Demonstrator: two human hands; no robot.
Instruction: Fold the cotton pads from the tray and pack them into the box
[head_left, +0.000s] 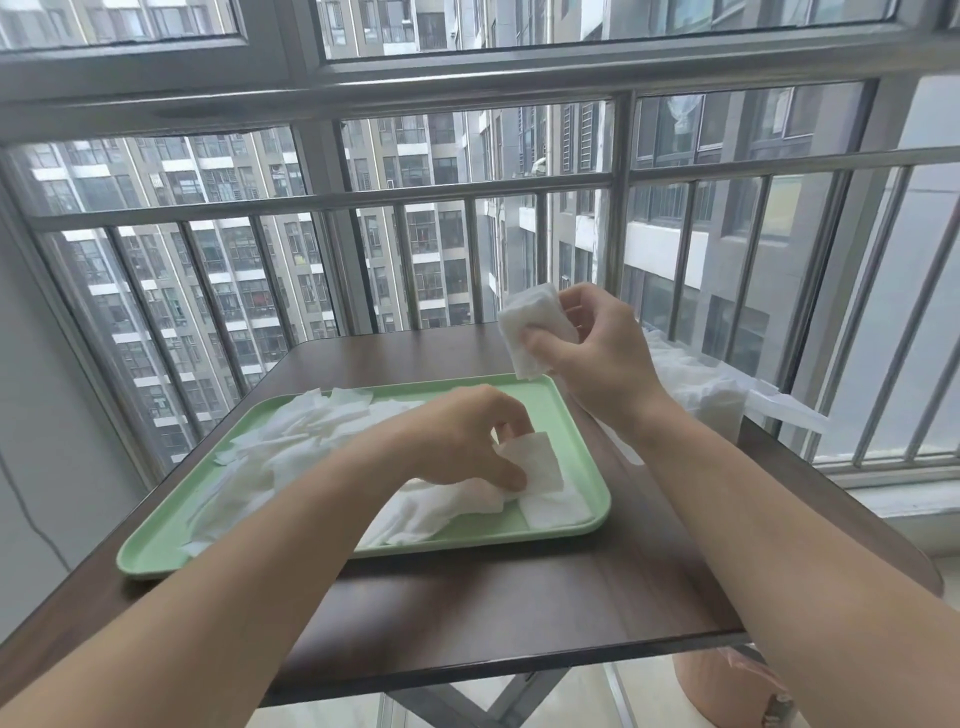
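A pale green tray (156, 551) lies on the dark brown table (519, 613) and holds a loose heap of white cotton pads (291, 441). My left hand (457, 436) is over the tray's right part, thumb and fingers pinched on one square cotton pad (540, 462). My right hand (597, 348) is raised above the tray's far right corner, gripping a folded white pad (530, 322). A box, partly hidden behind my right wrist and covered with white crumpled plastic (701, 384), stands at the table's right edge.
A metal railing (467, 192) and window bars run right behind the table's far edge. A pinkish bin (737, 691) stands on the floor under the table's right corner. Bare table surface lies in front of the tray.
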